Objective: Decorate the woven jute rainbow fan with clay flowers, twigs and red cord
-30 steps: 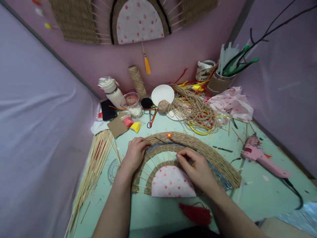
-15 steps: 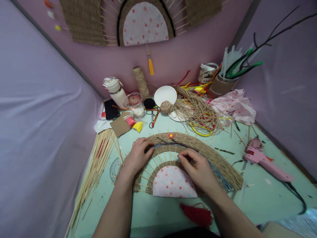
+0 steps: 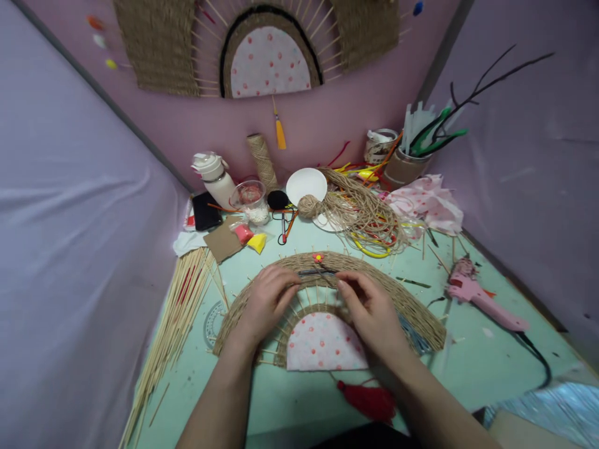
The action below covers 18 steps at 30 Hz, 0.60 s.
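Toward the table [image 3: 281,411]'s near edge, left hand [image 3: 269,299] and right hand [image 3: 369,305] flank a dark twig [image 3: 318,272] on the woven arch [image 3: 402,296], fingers curled; whether clamped, I cannot tell

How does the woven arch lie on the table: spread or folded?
Spread: the woven arch curves, without visible folds, around the dotted fabric; the left hand and right hand hide parts.

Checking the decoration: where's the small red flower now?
In the head view, the flower is central, on the woven arch, just beyond the left hand and right hand.
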Tool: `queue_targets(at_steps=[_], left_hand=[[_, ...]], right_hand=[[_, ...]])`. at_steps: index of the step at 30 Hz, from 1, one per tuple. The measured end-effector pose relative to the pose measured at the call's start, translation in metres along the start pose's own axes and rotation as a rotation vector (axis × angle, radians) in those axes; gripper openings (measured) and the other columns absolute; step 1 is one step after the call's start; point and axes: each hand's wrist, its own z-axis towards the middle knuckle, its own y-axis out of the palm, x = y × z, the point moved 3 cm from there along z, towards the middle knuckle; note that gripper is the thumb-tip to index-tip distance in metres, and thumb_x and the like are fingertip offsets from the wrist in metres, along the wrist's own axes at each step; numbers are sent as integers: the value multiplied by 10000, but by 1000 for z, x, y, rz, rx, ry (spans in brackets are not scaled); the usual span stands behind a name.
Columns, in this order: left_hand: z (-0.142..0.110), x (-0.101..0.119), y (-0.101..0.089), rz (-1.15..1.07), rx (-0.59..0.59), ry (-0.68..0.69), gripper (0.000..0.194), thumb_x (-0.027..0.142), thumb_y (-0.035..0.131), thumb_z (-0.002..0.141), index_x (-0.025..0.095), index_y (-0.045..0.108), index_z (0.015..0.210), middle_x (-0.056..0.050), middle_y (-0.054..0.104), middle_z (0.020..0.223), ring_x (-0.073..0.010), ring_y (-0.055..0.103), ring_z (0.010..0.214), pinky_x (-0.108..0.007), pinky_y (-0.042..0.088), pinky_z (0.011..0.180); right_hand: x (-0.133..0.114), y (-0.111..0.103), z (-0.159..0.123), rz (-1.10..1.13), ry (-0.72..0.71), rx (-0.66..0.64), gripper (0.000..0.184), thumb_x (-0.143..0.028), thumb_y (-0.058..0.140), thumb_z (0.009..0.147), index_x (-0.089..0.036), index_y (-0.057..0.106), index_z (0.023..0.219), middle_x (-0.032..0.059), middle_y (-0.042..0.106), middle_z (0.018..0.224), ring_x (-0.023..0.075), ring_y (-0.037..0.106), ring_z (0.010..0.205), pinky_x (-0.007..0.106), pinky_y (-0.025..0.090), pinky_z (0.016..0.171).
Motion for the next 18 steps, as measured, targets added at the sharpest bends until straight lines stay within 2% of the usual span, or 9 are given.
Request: queue_targets(at_steps=[2,4,6,8,12,18], left_hand=[[-1,6,3,-19,-38,67,129,246,524,950,216,649,960,-60,712,946,-201,613,937,-381,458,882],[-1,9,7,-30,-49,100,126,232,523,948,213,647,961,-58,709,941,-197,608,929,-373,459,876],[-2,10,10,-35,-23,90,124,230,524,947,208,645,955,-63,704,941,-197,607,925,-366,462,866],[-2,9,11,-42,39,56,117,240,534,943,204,646,942,-65,701,928,-198,608,911,-362,465,850],[-4,8,14,-77,175,-86,95,246,569,916,198,648,892,-53,697,879,-194,613,874,-338,469,816],[-10,7,19,-280,310,-447,117,281,594,866,190,666,847,-43,687,867,-179,610,832,-299,471,764]], right_hand=[[5,3,3,92,99,-60,264,-428,583,886,-196,696,943,72,710,913,212,630,817,323,480,725],[10,8,3,246,220,-151,267,-451,640,837,-189,692,847,39,686,778,177,599,685,289,456,626],[13,13,2,417,345,-219,282,-462,701,778,-183,659,772,-15,597,620,124,501,535,246,373,507],[12,17,-1,534,421,-234,312,-468,747,730,-179,632,747,-52,516,551,90,414,472,222,295,455],[4,24,-5,533,422,-194,333,-473,765,701,-174,619,716,-44,532,565,94,431,505,225,323,482],[-8,42,-14,478,324,-126,305,-469,744,700,-195,609,702,-32,552,591,121,470,539,249,383,523]])
